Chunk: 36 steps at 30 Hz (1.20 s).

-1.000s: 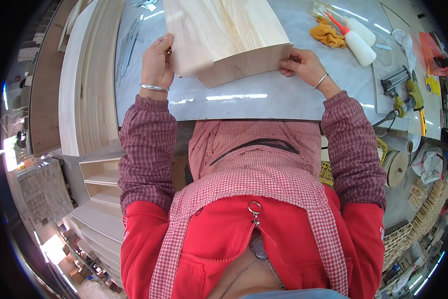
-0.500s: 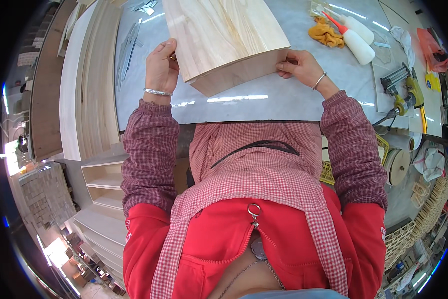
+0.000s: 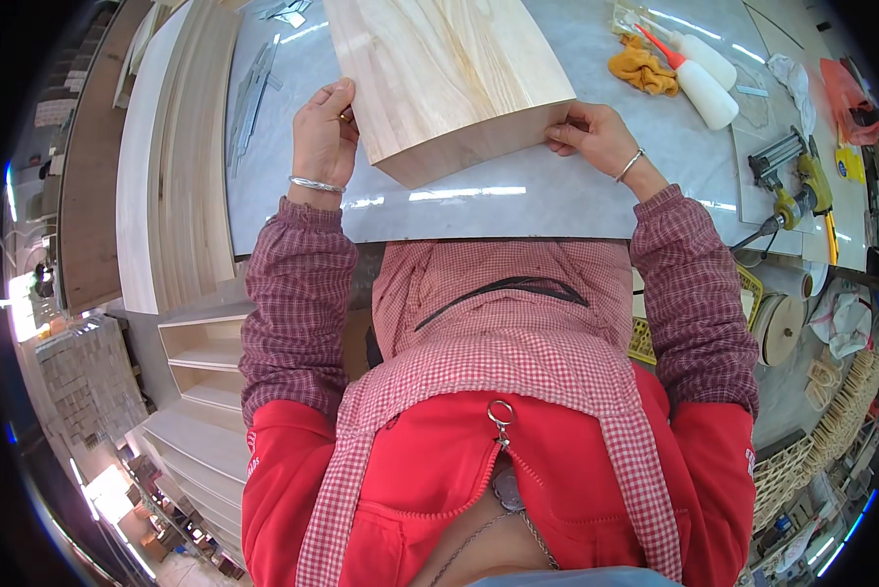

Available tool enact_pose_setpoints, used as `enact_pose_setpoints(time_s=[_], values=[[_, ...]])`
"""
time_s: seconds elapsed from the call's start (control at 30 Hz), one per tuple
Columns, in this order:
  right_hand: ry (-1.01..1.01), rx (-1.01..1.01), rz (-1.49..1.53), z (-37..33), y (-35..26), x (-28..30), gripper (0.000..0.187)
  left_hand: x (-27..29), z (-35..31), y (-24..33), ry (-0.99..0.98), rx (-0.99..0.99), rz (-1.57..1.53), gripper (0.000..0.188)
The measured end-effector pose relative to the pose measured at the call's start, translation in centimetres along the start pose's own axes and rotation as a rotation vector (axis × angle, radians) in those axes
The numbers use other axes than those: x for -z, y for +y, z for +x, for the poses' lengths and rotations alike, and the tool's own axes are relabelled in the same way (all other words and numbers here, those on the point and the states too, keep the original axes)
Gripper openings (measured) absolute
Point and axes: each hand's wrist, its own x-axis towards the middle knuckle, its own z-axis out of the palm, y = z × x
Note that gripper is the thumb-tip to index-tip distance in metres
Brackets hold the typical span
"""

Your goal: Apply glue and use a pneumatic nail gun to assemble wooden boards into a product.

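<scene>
A pale wooden box (image 3: 449, 83) lies on the grey tabletop at the far middle, its broad top panel facing up. The front panel (image 3: 478, 145) stands under the top panel's near edge, and the two edges meet closely. At the left edge, my left hand (image 3: 324, 137) grips the top panel with thumb and bent fingers. My right hand (image 3: 596, 140) is closed at the near right corner, thumb and fingers against the end of the front panel. The fingertips behind the panels are partly hidden.
White glue bottles, one with a red nozzle (image 3: 705, 94), lie by an orange cloth (image 3: 643, 70) at the right. Further right is a yellow-green nail gun (image 3: 801, 196). Metal strips (image 3: 251, 98) and stacked long boards (image 3: 170, 157) are at the left.
The top panel has shifted slightly right, and its near left corner now lines up with the front panel, where a step showed before. Both hands moved slightly right with it.
</scene>
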Motion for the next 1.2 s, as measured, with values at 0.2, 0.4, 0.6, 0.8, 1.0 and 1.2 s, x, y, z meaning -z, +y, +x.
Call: enact_pose_setpoints(time_s=[0.2, 0.4, 0.6, 0.8, 1.0, 1.2], values=[[0.095, 0.076, -0.303, -0.9, -0.6, -0.2, 0.021, 0.4, -0.4, -0.2, -0.018, -0.029, 0.024, 0.019], [0.387, 0.484, -0.069, -3.1, -2.9, -0.6, 0.031, 1.1, -1.8, -0.7, -0.029, -0.178, 0.165, 0.023], [0.337, 0.602, -0.086, -2.7, -2.9, -0.5, 0.029, 3.0, -5.2, -3.3, -0.176, -0.582, 0.380, 0.030], [0.337, 0.615, -0.055, -3.1, -1.7, -0.2, 0.024, 3.3, -6.4, -4.5, -0.234, -0.847, 0.669, 0.034], [0.397, 0.631, -0.096, -2.9, -1.1, -0.5, 0.024, 3.4, -6.3, -4.5, -0.229, -0.911, 0.728, 0.032], [0.504, 0.595, 0.065, -3.3, -1.2, -1.9, 0.021, 3.1, -6.4, -4.5, -0.235, -0.831, 0.643, 0.031]])
